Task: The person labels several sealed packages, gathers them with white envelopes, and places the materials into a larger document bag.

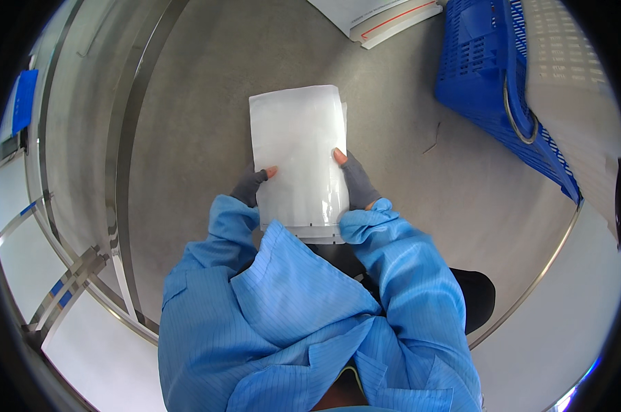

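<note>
In front of my body I hold a stack of white, glossy sheets, which look like plastic pouches. The lower layers stick out slightly at the right side and at the near end, where small dark marks show. My left hand, in a grey glove with bare fingertips, grips the left edge with its thumb on top. On the opposite edge, my right hand is closed the same way, its thumb pressing the top sheet. The other fingers of both hands are hidden beneath the stack.
A blue plastic basket with a metal handle stands at the far right, with pale translucent material beside it. White printed paper or packaging lies at the far edge. A metal frame runs along the left over the grey surface.
</note>
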`<control>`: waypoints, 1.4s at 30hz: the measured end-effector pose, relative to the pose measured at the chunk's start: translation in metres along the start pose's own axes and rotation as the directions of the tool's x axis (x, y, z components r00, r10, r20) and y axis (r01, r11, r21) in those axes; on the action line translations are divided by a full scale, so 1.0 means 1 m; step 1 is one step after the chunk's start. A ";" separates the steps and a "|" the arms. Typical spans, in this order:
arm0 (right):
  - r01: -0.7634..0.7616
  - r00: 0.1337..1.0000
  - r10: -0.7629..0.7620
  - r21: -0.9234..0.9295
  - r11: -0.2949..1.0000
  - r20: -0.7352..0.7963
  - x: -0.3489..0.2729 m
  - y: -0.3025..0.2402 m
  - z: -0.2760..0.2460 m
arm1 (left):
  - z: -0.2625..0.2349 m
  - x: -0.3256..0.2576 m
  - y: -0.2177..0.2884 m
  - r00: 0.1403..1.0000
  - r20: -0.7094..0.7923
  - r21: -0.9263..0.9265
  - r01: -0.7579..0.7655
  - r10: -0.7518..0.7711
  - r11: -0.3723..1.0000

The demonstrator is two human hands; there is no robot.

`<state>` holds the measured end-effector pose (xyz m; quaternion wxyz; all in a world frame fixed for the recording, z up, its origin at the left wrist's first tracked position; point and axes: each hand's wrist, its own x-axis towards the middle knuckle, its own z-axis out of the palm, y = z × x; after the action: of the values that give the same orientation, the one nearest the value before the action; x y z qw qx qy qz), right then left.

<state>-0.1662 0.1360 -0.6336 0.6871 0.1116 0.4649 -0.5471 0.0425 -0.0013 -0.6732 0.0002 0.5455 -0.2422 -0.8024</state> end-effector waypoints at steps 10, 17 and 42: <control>0.068 0.997 -0.077 -0.414 0.908 -0.006 0.016 0.017 -0.048 | -0.037 0.007 -0.003 0.985 0.161 -0.189 -0.026 0.057 0.982; -0.061 0.992 0.066 -0.048 0.997 0.112 -0.003 0.007 -0.037 | -0.038 0.005 0.009 0.980 0.135 0.024 -0.150 0.145 0.988; 0.207 0.904 -0.206 -0.038 0.978 -0.374 -0.057 0.036 -0.123 | 0.169 0.170 0.174 0.549 0.391 0.849 -0.526 0.739 -0.058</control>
<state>-0.1974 0.2674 -0.6698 0.5234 0.1652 0.5962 -0.5860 -0.2207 -0.1345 -0.7057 0.0915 0.3346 -0.8669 -0.3580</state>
